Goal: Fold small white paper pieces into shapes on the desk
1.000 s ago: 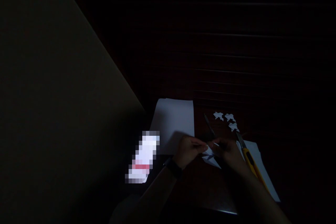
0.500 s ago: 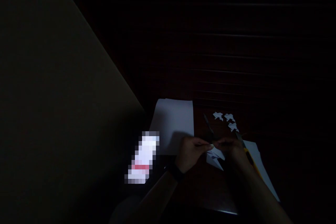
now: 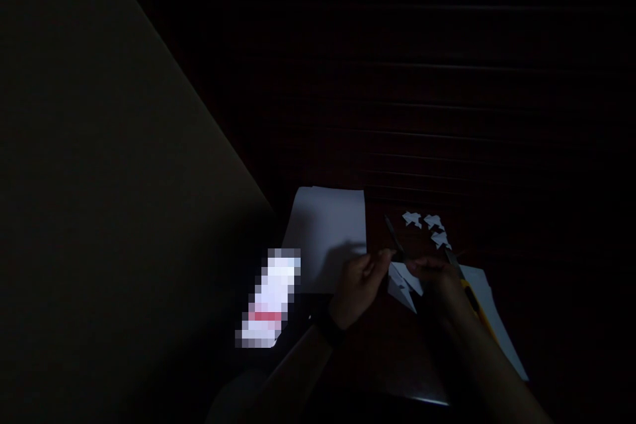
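Note:
A partly folded white paper (image 3: 402, 285) hangs between my two hands, its pointed flaps facing down toward me. At its upper left corner the fingers of my left hand (image 3: 358, 286) are closed, with a dark band on the wrist. My right hand (image 3: 440, 281) pinches the upper right part of the same paper between thumb and fingers. Just beyond the fingertips lies a thin dark pointed tool (image 3: 392, 230), its near end hidden by the hands. Dim light blurs the exact finger contact.
Several small folded paper figures (image 3: 432, 222) lie at the back right. A yellow-handled cutter (image 3: 471, 295) rests on white sheets (image 3: 497, 318) beside my right forearm. Another stack of white paper (image 3: 330, 222) lies left, near a glowing, pixelated phone screen (image 3: 271, 298). A wall (image 3: 124, 146) rises at left.
My left fingers have moved up and slightly left along the folded paper, curling more. The paper has tilted and shifted slightly up and left. The right hand has barely moved.

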Tool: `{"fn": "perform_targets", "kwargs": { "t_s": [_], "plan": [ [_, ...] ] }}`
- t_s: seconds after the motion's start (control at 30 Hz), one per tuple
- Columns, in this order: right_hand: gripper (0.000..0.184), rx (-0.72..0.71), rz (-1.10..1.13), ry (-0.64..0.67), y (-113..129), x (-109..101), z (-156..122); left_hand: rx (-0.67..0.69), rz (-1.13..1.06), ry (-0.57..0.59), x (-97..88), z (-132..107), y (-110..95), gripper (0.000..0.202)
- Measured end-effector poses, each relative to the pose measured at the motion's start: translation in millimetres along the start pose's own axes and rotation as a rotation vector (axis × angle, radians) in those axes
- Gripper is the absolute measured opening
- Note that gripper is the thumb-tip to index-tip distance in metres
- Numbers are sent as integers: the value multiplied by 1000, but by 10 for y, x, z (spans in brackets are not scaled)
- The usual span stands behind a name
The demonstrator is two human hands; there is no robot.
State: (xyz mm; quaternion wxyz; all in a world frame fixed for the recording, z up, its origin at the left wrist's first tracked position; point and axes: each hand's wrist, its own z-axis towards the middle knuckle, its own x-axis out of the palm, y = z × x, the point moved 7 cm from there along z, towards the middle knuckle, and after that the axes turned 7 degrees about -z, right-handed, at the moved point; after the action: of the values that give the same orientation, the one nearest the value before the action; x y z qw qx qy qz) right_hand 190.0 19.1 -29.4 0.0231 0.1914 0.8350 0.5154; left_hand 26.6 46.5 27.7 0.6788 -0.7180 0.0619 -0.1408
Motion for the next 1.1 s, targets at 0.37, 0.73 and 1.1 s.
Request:
{"fn": "perform_targets", "kwargs": {
  "t_s": [0.37, 0.73, 1.1],
  "plan": [
    [19, -85, -133, 2, 94, 102, -74, -19, -11, -96, -49, 44, 263, 35],
    [26, -203, -401, -13, 190, 120, -134, -140, -106, -44, -40, 41, 352, 32],
    [45, -454, -519, 82, 333, 320, -221, -111, -238, -176, -159, 55, 304, 27]
  ]
}}
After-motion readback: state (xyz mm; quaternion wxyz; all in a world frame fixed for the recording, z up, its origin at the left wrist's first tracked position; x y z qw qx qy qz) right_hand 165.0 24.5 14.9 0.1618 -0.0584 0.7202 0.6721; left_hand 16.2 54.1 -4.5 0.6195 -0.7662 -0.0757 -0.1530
